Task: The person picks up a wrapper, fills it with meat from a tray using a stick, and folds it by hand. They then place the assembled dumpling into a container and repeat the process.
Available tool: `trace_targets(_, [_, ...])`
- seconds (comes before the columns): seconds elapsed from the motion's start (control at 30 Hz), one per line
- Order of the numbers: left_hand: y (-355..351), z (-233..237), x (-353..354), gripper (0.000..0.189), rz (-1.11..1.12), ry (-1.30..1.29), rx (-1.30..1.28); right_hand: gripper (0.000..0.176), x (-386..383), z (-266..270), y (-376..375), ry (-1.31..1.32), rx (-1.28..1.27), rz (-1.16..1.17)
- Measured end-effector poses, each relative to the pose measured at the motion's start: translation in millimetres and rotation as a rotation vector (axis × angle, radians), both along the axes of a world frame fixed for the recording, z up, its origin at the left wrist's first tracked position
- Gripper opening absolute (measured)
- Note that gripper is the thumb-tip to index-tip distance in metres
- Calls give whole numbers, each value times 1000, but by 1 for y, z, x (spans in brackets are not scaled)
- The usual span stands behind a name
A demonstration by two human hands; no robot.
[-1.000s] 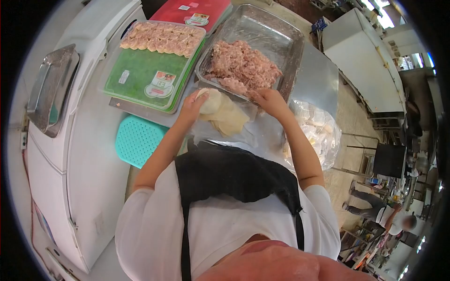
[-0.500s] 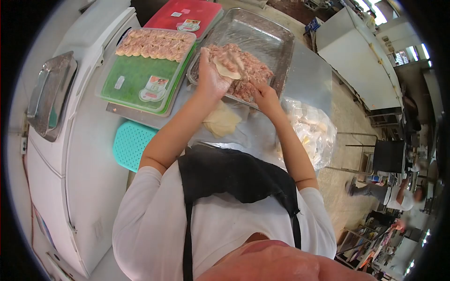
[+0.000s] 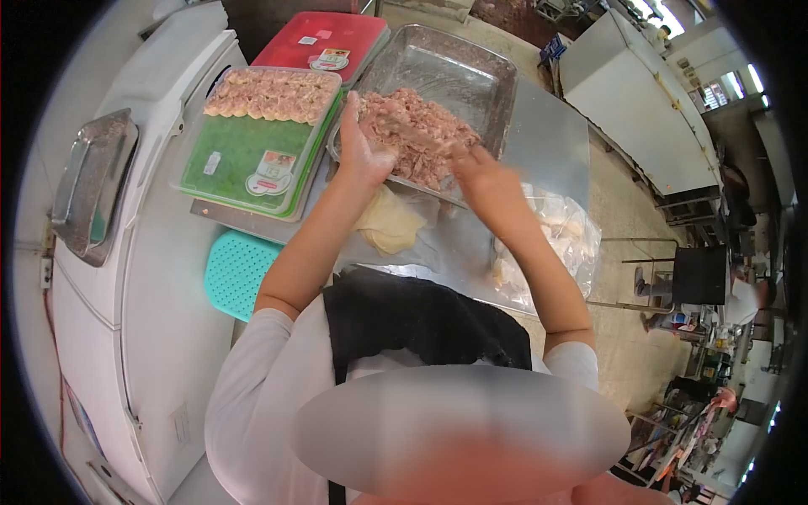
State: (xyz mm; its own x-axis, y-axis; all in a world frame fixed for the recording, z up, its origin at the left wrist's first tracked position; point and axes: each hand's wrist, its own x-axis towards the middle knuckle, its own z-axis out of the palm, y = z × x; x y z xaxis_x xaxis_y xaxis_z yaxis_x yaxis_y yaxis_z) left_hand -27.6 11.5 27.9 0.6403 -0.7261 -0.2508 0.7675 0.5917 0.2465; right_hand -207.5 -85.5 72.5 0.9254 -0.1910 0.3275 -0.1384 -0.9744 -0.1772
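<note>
My left hand (image 3: 362, 150) is raised over the near edge of a metal tray (image 3: 498, 84) of minced meat (image 3: 421, 147) and cups a pale dumpling wrapper, mostly hidden behind the palm. My right hand (image 3: 486, 181), blurred, is at the tray's near right side and grips a flat spatula (image 3: 412, 135) that reaches across to my left hand. Below my hands a stack of wrappers (image 3: 389, 223) lies on clear plastic on the steel table.
A green tray (image 3: 244, 164) with rows of folded dumplings (image 3: 269, 91) sits to the left, a red tray (image 3: 324, 38) behind it. A teal perforated mat (image 3: 237, 269), a white chest freezer (image 3: 126, 269), a plastic bag (image 3: 562, 236) at right. Other people stand far right.
My left hand lifted a wrapper off the stack and carried it up to the meat tray. My right hand with the spatula has pulled back a little toward me.
</note>
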Motion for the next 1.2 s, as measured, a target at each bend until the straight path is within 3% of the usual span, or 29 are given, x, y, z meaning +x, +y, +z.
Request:
trace_targets(0.13, [-1, -13, 8, 59, -79, 70, -131, 25, 1, -15, -21, -31, 168, 62])
trace_targets(0.2, [11, -7, -2, 54, -157, -328, -34, 28, -10, -3, -38, -154, 357, 120])
trace_targets(0.33, [28, 27, -20, 56, -62, -1313, 402, 27, -29, 28, -41, 152, 684, -49])
trace_targets(0.43, [24, 25, -15, 66, -83, -1657, 388, 26, -40, 36, -41, 269, 661, 8])
trace_targets(0.53, [33, 12, -13, 63, -231, -1618, 658, 25, -46, 29, -43, 172, 583, 190])
trace_targets(0.63, [33, 7, -9, 56, -195, -1962, 521, 24, -41, -12, -61, 130, 595, 308])
trace_targets(0.7, [31, 13, -19, 52, -208, -2019, 711, 24, -35, -23, -78, 160, 618, 342])
trace_targets(0.73, [30, 17, -23, 51, -216, -2045, 807, 24, -33, -25, -84, 117, 507, 290])
trace_targets(0.8, [18, -6, -8, 54, -272, -1805, 820, 25, -30, -26, -91, 30, 284, 188])
trace_targets(0.9, [15, -4, -3, 55, -373, -1522, 900, 27, -31, -30, -59, -225, 166, 107])
trace_targets(0.93, [15, -2, -6, 55, -416, -1436, 933, 27, -24, -45, -61, -208, 164, 118])
trace_targets(1.0, [12, -16, -3, 53, -267, -1709, 980, 27, -7, -92, -72, -168, 167, 129])
trace_targets(1.03, [12, -17, -4, 52, -187, -1845, 996, 26, -9, -97, -80, 13, 139, 63])
trace_targets(1.1, [22, -12, -8, 50, -340, -1525, 1001, 25, -12, -97, -106, 359, 75, -60])
trace_targets(1.13, [27, -4, -13, 49, -425, -1370, 992, 25, -19, -91, -108, 317, 124, -49])
trace_targets(1.2, [36, 14, -25, 49, -155, -1621, 867, 25, -37, -76, -110, 239, 209, -20])
